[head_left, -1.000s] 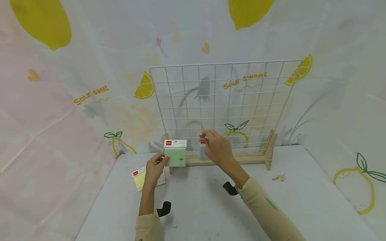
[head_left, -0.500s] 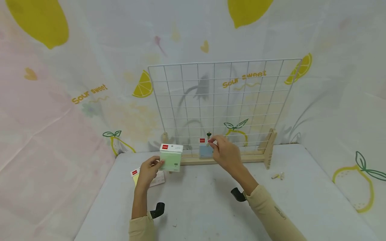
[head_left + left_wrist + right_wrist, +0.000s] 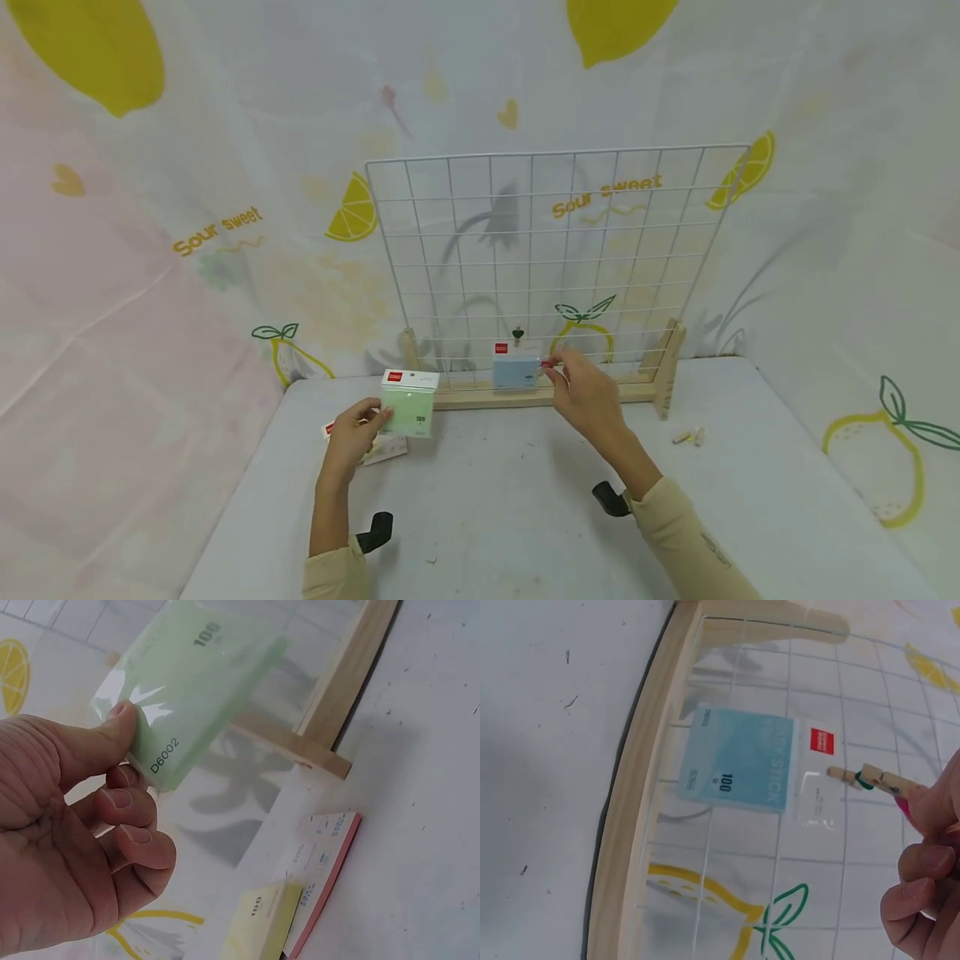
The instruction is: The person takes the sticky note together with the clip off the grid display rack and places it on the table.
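My left hand (image 3: pixel 351 440) pinches a green sticky note pack (image 3: pixel 411 412) by its lower left side, thumb in front, held above the table. A blue sticky note pack (image 3: pixel 514 374) hangs on the low part of the white wire grid (image 3: pixel 532 250). At its white header sits a small wooden clothespin (image 3: pixel 874 778) with a dark green heart. To the right of the blue pack, my right hand (image 3: pixel 588 396) pinches a small clothespin with a pinkish-red decoration (image 3: pixel 546 364), mostly hidden by the fingertips.
The grid stands in a wooden base (image 3: pixel 517 398) with side posts. Behind my left hand a yellow sticky note pack (image 3: pixel 259 922) overlaps a pink-edged one (image 3: pixel 324 855). Several small clothespins (image 3: pixel 686 437) lie on the table at right. A printed cloth hangs behind.
My right hand has drawn away from the blue pack to the right, uncovering the green-heart clothespin on it. My left hand has moved the green pack left and down, away from the grid.
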`<state>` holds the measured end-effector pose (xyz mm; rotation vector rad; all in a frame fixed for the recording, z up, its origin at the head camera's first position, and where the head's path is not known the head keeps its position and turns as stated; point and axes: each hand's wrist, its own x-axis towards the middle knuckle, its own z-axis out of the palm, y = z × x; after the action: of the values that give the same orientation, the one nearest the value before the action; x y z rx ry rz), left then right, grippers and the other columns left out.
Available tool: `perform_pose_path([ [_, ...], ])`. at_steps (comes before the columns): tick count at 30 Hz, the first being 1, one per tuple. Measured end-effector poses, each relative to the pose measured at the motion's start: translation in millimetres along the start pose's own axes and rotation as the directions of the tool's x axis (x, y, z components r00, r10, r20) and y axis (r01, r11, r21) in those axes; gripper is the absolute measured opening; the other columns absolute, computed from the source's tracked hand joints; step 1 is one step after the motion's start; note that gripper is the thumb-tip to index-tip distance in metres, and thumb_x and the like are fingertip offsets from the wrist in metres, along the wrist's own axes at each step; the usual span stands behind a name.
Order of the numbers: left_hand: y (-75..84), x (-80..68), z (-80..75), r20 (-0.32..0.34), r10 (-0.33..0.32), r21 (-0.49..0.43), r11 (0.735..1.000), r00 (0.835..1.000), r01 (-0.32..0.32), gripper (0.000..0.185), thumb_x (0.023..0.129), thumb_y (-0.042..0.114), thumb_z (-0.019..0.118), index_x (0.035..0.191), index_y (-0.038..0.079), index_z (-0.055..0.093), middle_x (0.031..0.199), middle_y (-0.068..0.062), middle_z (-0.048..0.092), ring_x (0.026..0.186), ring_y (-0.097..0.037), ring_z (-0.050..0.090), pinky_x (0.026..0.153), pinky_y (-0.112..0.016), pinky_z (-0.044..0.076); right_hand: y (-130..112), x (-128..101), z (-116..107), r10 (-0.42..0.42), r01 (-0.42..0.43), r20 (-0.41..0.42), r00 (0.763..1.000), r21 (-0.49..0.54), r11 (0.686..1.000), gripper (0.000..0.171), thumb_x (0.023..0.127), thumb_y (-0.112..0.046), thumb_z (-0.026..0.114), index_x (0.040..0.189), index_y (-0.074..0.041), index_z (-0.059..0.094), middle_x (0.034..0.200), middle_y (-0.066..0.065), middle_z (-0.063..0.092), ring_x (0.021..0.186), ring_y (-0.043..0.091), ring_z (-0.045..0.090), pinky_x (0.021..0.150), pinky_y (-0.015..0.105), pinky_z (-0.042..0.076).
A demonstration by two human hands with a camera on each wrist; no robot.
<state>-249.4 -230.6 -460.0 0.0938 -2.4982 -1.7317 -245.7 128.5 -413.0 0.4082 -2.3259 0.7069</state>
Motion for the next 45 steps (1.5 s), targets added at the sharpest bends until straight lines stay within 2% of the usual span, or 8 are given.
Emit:
perform_pose_path([
  [10,-12.4,-2.3,-12.2,-0.017,-0.025,0.025,0.999,1.0,0.025,0.027,0.096,0.018,0.067,0.112,-0.003,0.065,0.081,-0.005,0.053,0.052,-0.007,0.039,0.047,-0.021,0.035,16.6,-18.1,-4.6,0.14,-0.139,0.064,0.988,-0.013,0.99,0.01,0.09,-0.014,0.073,0.098,-0.01,0.068,0.075,0.0,0.052,0.058,0.014,0.044,0.045,0.029,0.034],
  [17,-19.1,-3.7,-23.7,-0.061,-0.071,-0.009,0.997,0.996,0.071,0.027,0.096,0.017,0.067,0.113,-0.004,0.065,0.079,-0.003,0.051,0.053,-0.007,0.038,0.047,-0.021,0.033,31.1,-27.1,-9.5,0.158,-0.157,0.03,0.987,-0.033,0.987,0.011,0.089,-0.015,0.073,0.097,-0.01,0.068,0.07,0.0,0.049,0.054,0.014,0.043,0.042,0.03,0.033],
  [22,-22.7,-4.6,-32.8,-0.098,-0.095,0.022,0.995,0.991,0.097,0.029,0.098,0.017,0.064,0.117,-0.004,0.063,0.083,-0.002,0.051,0.06,-0.008,0.042,0.048,-0.021,0.037,42.7,-33.2,-12.5,0.181,-0.18,0.012,0.984,-0.041,0.983,0.011,0.089,-0.015,0.073,0.096,-0.008,0.068,0.071,0.001,0.051,0.055,0.016,0.044,0.043,0.031,0.033],
  [32,-29.4,-9.2,-42.7,-0.159,-0.147,0.028,0.988,0.976,0.153,0.034,0.098,0.018,0.063,0.12,-0.007,0.059,0.089,-0.002,0.051,0.063,-0.008,0.044,0.049,-0.021,0.04,69.2,-50.2,-24.3,0.251,-0.251,-0.009,0.968,-0.066,0.966,0.012,0.089,-0.014,0.073,0.097,-0.007,0.068,0.067,0.002,0.049,0.051,0.016,0.039,0.04,0.032,0.03],
  [36,-33.6,-11.8,-45.5,-0.19,-0.17,0.032,0.983,0.967,0.179,0.035,0.098,0.019,0.063,0.121,-0.008,0.058,0.089,-0.004,0.051,0.063,-0.009,0.045,0.049,-0.022,0.04,79.3,-57.3,-29.3,0.299,-0.298,-0.002,0.954,-0.079,0.951,0.011,0.09,-0.014,0.071,0.099,-0.008,0.068,0.067,0.002,0.053,0.049,0.016,0.041,0.041,0.032,0.032],
  [41,-37.1,-14.6,-48.1,-0.248,-0.19,0.041,0.978,0.95,0.207,0.033,0.098,0.017,0.063,0.119,-0.008,0.06,0.086,-0.005,0.052,0.059,-0.009,0.043,0.047,-0.022,0.039,89.0,-64.5,-36.7,0.377,-0.373,0.015,0.926,-0.107,0.922,0.012,0.091,-0.016,0.068,0.099,-0.007,0.069,0.075,0.008,0.059,0.061,0.024,0.053,0.047,0.036,0.039],
  [45,-38.8,-15.1,-50.3,-0.284,-0.192,0.045,0.976,0.939,0.213,0.034,0.097,0.018,0.063,0.117,-0.01,0.059,0.085,-0.006,0.053,0.059,-0.01,0.043,0.046,-0.023,0.038,96.9,-68.6,-42.0,0.435,-0.428,0.032,0.9,-0.126,0.895,0.012,0.091,-0.016,0.066,0.099,-0.007,0.069,0.076,0.009,0.058,0.061,0.026,0.052,0.047,0.037,0.038],
])
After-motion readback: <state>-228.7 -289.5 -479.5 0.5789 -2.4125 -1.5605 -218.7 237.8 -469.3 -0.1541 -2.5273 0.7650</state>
